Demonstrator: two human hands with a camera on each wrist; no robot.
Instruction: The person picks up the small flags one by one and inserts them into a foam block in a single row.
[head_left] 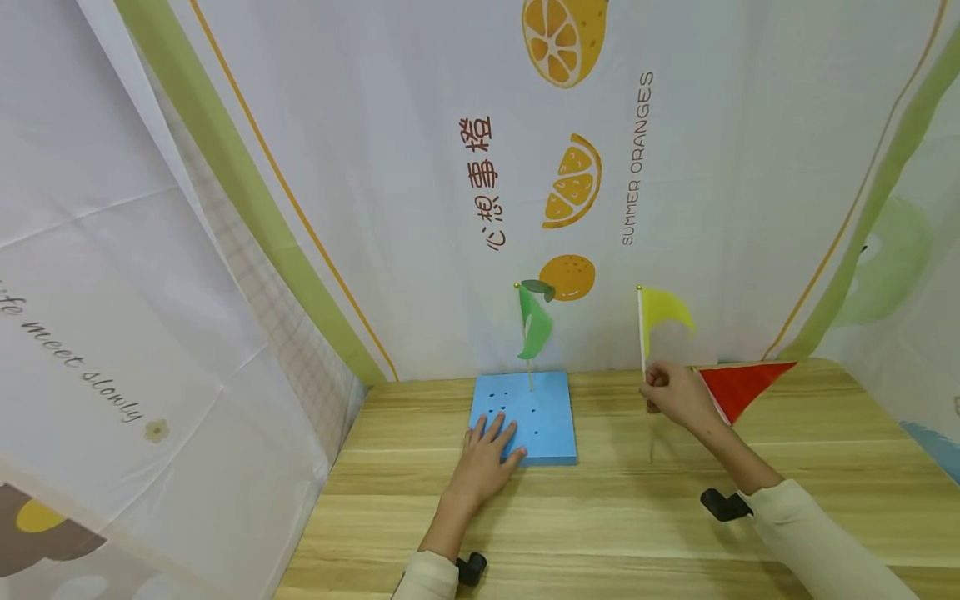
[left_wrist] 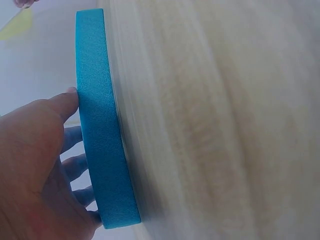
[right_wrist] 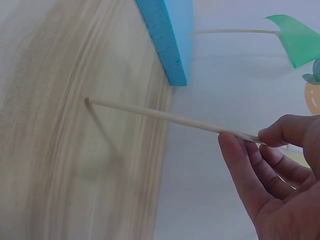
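Near the far edge of the smooth, wood-grained worktop (head_left: 600, 533), the block (head_left: 553, 437) looks matt, foam-like; the stick (right_wrist: 155, 114), bare wood.

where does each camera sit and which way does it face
Head: worn on the head, facing forward and down at the blue block, green flag, yellow flag and red flag; both hands, left hand and right hand, show.
Left wrist: worn on that wrist, facing the block's side; the left hand shows, plus a blurred bit of the right.
Right wrist: worn on that wrist, facing the yellow flag's stick; the right hand shows, gripping it.
Shared: head and right wrist both show the block and green flag.
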